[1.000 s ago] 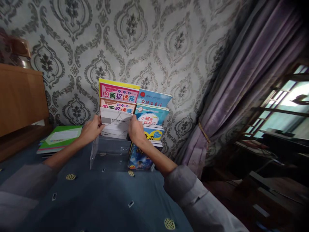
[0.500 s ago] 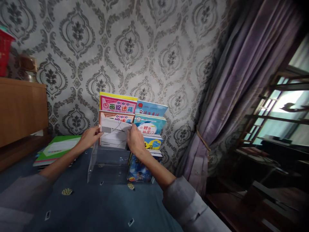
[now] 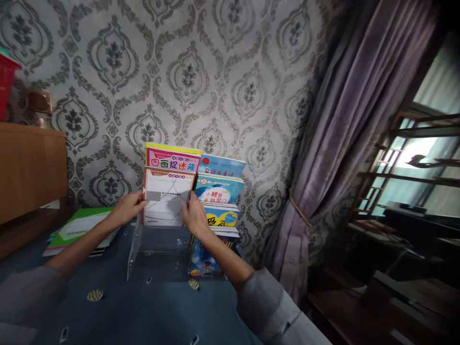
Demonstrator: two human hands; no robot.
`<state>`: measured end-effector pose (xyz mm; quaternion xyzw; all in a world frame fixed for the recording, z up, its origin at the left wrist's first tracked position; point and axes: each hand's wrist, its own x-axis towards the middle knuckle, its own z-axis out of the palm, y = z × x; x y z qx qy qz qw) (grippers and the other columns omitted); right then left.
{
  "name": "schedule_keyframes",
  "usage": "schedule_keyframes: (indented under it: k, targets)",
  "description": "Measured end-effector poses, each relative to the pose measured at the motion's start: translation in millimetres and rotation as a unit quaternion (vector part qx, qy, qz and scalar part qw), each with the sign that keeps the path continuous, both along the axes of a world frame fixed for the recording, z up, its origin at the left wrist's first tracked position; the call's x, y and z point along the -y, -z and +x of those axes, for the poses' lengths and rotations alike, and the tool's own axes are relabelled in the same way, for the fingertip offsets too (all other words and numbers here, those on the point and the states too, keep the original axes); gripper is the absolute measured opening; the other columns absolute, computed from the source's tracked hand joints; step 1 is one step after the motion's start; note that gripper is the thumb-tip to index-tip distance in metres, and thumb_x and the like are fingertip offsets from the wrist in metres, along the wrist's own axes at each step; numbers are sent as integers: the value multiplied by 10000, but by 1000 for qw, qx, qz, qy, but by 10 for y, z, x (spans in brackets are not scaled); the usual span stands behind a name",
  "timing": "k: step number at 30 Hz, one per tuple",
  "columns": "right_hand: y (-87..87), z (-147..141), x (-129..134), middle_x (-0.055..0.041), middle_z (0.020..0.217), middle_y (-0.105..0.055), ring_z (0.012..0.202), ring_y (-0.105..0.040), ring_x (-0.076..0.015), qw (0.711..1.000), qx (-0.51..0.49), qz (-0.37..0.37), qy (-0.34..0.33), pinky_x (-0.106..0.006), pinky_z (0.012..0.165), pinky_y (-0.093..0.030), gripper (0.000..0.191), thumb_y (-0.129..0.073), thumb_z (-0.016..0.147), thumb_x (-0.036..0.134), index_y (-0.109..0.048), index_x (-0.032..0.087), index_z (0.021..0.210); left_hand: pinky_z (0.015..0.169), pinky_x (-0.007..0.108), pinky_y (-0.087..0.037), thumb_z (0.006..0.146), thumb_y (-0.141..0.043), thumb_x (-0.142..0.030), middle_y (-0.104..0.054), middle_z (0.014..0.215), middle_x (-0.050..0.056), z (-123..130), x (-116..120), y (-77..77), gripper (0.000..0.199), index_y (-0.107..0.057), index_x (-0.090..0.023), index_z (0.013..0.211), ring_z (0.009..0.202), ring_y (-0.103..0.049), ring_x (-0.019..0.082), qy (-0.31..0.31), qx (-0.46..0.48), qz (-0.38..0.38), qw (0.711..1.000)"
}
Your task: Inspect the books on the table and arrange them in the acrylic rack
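Observation:
A white booklet (image 3: 166, 211) with a grey box and thin crossing lines stands nearly upright between my hands. My left hand (image 3: 129, 207) is closed at its left edge, my right hand (image 3: 196, 214) at its right edge. Right behind it is an orange-brown book (image 3: 154, 173), its upper strip showing. A pink book (image 3: 172, 160) with a yellow one behind stands further back. All these sit in the left column of a clear stepped rack (image 3: 160, 239), whose lower tiers there show bare. The right column holds a blue book (image 3: 223, 165), a teal book (image 3: 221, 189) and a dark blue book (image 3: 206, 261).
A pile of books with a green cover (image 3: 81, 225) lies left of the rack on the dark blue patterned cloth (image 3: 118, 311). A wooden cabinet (image 3: 32, 167) is at far left, a patterned wall behind. A purple curtain (image 3: 330, 158) hangs at right.
The white booklet has gone down and back, standing straighter against the orange-brown book. Both hands went with it. The view has shifted slightly.

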<state>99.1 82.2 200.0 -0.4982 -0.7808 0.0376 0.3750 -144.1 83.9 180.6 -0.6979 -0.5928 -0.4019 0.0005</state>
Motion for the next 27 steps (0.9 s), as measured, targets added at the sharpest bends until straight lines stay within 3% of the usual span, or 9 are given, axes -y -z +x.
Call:
schedule_keyframes:
  k: [7, 15, 21, 27]
  targets:
    - [141, -38, -14, -150, 990, -740, 949, -703, -293, 998, -58, -16, -18, -355, 820, -499, 461, -509, 942, 171, -453, 53, 1384, 739, 364, -459, 799, -458, -503, -658, 829, 33, 37, 37, -44, 256, -454, -259, 877, 820, -648, 272, -29, -3, 41, 999]
    - [418, -101, -223, -45, 809, -724, 781, -711, -236, 983, -172, -14, -63, -317, 742, -537, 554, -531, 899, 183, -423, 97, 1436, 770, 373, -483, 790, -434, -509, -646, 823, 40, 35, -29, -23, 251, -458, -261, 765, 828, -640, 266, -23, -17, 63, 998]
    - [479, -100, -272, -39, 754, -700, 758, -710, -249, 975, -198, -37, -91, -340, 719, -563, 583, -505, 895, 189, -374, 50, 1445, 763, 373, -484, 802, -424, -510, -655, 811, 43, 31, -37, 16, 255, -467, -259, 783, 827, -644, 271, -23, -18, 70, 997]
    - [527, -87, -327, -39, 795, -694, 768, -714, -248, 969, -218, -36, -113, -361, 718, -588, 559, -502, 883, 185, -380, 95, 1421, 774, 371, -495, 821, -444, -471, -686, 851, 52, 24, -4, 6, 233, -506, -246, 822, 828, -651, 264, -30, -30, 55, 998]
